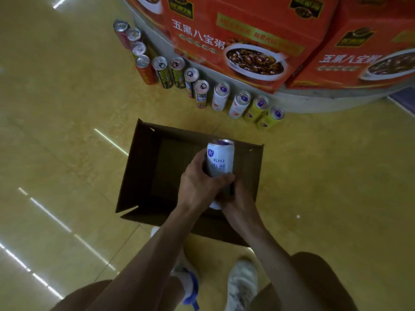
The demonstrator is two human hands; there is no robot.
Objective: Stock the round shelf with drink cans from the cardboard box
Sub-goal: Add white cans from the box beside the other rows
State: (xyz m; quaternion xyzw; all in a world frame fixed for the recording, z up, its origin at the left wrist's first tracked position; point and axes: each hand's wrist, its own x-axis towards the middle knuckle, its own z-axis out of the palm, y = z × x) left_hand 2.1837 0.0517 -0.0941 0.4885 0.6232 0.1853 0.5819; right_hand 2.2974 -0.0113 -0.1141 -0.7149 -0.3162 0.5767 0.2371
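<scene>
— So, where is the can [220, 160]?
— Over the cardboard box [143, 167], standing on end, the fingers [224, 178] of my left hand [197, 182] clamped round its middle. My right hand [238, 202] curls just below; on what, I cannot tell.
— And the round shelf [314, 102]?
— Ahead, to the right; the row of cans [221, 96] ends nearer my right hand.

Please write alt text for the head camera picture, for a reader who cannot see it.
The left hand and right hand hold a white can over an open cardboard box on the floor. Beyond it, a row of cans stands along the base of a round shelf loaded with red cartons.
</scene>
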